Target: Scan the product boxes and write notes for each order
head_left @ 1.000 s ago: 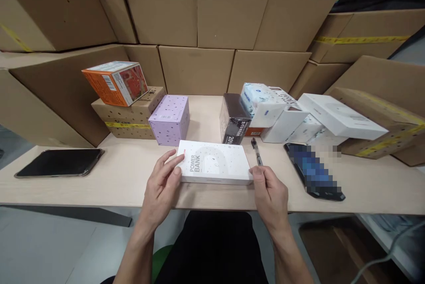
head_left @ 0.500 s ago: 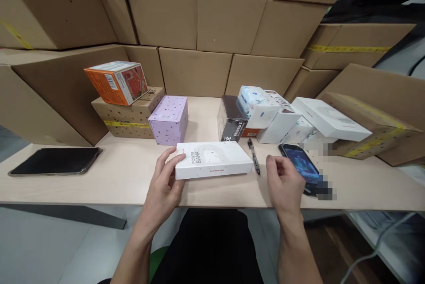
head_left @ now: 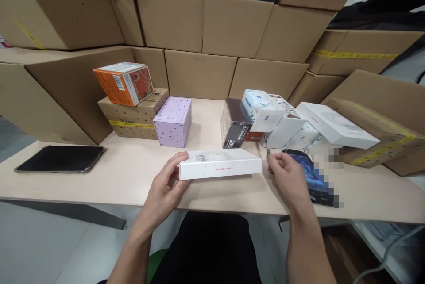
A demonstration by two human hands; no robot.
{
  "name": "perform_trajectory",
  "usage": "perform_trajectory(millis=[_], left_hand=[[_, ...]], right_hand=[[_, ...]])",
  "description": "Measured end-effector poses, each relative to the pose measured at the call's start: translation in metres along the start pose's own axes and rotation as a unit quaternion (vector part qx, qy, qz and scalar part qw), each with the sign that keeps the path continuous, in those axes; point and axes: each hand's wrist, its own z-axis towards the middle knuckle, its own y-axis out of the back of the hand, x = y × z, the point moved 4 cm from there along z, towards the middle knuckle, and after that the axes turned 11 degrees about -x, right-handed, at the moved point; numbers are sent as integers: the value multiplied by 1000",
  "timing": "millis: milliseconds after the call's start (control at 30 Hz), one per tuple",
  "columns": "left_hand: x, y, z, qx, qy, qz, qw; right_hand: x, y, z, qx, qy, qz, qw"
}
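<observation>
My left hand grips the left end of a flat white power bank box, thumb below and fingers behind. The box is tilted, so its front side with small red print faces me. At the box's right end, my right hand is closed on a dark pen, whose tip end points away from me; the rest is hidden by the fingers. Just right of that hand lies a handheld device with a lit blue screen, partly covered by the hand and by blurred pixels.
A dark smartphone lies at the left. Behind stand a purple box, an orange box on a brown carton, a dark box and several white boxes. Large cartons wall the table's back.
My right hand has taken hold of the pen that lay on the table. The power bank box has tipped, showing more of its front side and less of its top.
</observation>
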Motion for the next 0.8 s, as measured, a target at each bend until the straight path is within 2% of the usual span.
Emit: perform_trajectory(millis=[100,267,333,433,500,567,633,800], left_hand=[[1,1,-1,-11,21,4,1000],[3,1,1,-38,61,-2,997],[5,1,4,-56,84,-16,995],[6,-2,11,-68,117,-51,989],[6,-5,14,-65,133,-76,986],[5,-8,14,-57,139,-79,985],[3,-10,12,-49,133,-51,989],[-3,-10,8,-20,105,62,992]], right_hand=[[0,1,-6,-24,-97,181,978],[3,-2,-9,25,-153,298,942],[-2,0,-9,48,-200,350,914],[-11,2,-12,102,-278,422,857],[-14,4,-16,112,-304,460,827],[-10,6,-21,105,-300,498,807],[1,7,-26,103,-259,523,805],[47,4,-39,68,-82,491,865]])
